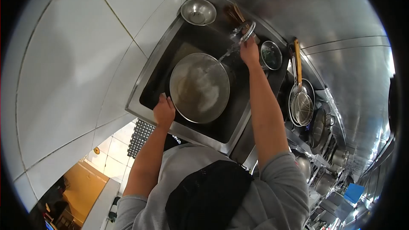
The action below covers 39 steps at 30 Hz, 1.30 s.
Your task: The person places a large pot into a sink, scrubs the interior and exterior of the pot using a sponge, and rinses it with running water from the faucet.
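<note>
My round metal pan [182, 67] sits in the dark, steel-rimmed sink [135, 102]. Cloudy, brownish water [208, 98] already lies in it, and a clear, ragged stream [230, 52] pours in from two o'clock: underway, I judge, not finished. There my right hand [250, 52] has its fingers curled around a shiny metal piece [252, 27]. My left hand [165, 112] touches the pan's edge at eight o'clock; whether those fingers pinch, I can't tell.

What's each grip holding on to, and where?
The left grip holds the metal bowl by its lower-left rim. What the right grip holds, beside the running water, can't be told.
</note>
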{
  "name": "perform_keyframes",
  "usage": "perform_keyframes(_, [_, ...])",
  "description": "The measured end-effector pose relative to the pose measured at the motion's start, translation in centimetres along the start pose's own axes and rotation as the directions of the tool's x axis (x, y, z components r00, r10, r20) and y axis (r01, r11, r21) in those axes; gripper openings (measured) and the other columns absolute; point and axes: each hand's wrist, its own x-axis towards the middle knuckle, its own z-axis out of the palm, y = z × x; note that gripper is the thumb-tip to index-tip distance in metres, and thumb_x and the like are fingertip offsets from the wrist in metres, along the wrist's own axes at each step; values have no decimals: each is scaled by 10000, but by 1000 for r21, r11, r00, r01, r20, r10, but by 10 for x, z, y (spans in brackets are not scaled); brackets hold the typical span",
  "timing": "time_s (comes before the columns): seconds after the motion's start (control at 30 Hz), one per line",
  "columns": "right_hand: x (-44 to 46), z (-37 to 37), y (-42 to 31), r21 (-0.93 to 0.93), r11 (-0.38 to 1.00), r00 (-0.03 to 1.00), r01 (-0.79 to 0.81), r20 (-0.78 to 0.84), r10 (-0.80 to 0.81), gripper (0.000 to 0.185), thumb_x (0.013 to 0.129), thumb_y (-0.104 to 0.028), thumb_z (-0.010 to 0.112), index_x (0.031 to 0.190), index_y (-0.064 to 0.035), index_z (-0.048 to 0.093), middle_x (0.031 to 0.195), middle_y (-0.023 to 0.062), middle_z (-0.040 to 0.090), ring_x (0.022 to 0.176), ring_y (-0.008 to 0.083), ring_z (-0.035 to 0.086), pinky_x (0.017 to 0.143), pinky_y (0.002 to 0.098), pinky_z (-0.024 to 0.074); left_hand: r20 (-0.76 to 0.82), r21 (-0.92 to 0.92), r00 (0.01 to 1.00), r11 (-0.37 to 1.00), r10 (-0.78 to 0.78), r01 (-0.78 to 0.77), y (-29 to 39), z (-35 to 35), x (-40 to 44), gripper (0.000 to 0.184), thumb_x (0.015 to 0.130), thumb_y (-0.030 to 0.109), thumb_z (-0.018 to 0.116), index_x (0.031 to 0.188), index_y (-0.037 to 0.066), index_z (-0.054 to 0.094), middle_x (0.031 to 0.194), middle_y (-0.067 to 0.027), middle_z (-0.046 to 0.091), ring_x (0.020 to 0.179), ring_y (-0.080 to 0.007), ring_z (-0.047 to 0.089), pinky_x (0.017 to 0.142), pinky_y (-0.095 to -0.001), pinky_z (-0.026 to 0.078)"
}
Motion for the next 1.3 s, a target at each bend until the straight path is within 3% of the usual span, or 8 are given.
perform_keyframes(0.13, [27,25,8,78,914,918,397,-20,-397,409,1070,-125,581,1477,-163,609,1482,143,632,1349,366,608,1056,477,530,91,36,994,997,-65,62,7,-7,3,399,1069,263,551,1305,-57,585,853,-263,739,778,-467,731,694,-568,586])
perform_keyframes(0.57, [-98,143,56,226,959,983,-170,110,148,602,1016,-150,614,1593,-65,465,1609,209,510,1407,402,568,1116,451,495,50,6,999,1000,-14,14,-14,20,15,296,1045,252,636,1130,-26,580,859,-224,726,734,-419,718,654,-515,562])
perform_keyframes(0.63, [-141,186,83,85,906,876,-415,307,372,649,1002,-231,659,1593,-45,465,1632,223,479,1435,441,530,1167,480,454,373,-755,893,476,-252,450,-22,29,42,347,1044,358,697,989,48,550,725,-60,611,585,-219,602,556,-379,493])
perform_keyframes(0.77, [-201,244,119,-371,927,683,-65,661,312,671,1037,-378,613,1572,4,481,1648,263,416,1531,447,377,1239,545,338,635,-554,644,329,-427,765,9,-2,86,430,1075,461,666,835,173,455,656,71,365,522,-49,337,463,-256,292])
perform_keyframes(0.93, [-266,296,105,-692,655,640,303,657,398,675,1055,-402,576,1591,-7,463,1647,235,404,1538,443,333,1274,574,247,471,-616,716,388,-516,685,1,14,76,490,1092,471,635,767,143,473,598,68,387,491,-41,325,434,-250,252])
perform_keyframes(1.13, [-298,315,-44,-480,824,197,-302,814,546,676,1106,-441,484,1625,-13,422,1690,280,358,1563,441,338,1311,482,219,425,-707,776,364,-466,606,-2,14,62,473,1111,417,625,758,129,495,602,80,387,504,-26,334,438,-251,248])
perform_keyframes(1.23, [-325,288,-58,220,731,341,-646,940,18,681,1105,-490,488,1619,-45,444,1654,264,429,1522,423,417,1298,487,257,401,-723,816,404,-416,561,-6,14,64,466,1112,398,632,768,101,530,623,84,416,550,-20,353,476,-247,257])
perform_keyframes(1.3, [-336,245,-29,336,868,447,-367,882,-152,604,1102,-422,499,1579,-52,495,1602,249,500,1482,421,468,1278,496,291,379,-719,843,451,-382,528,-13,13,66,467,1111,391,636,769,86,545,634,84,433,574,-21,363,499,-247,266])
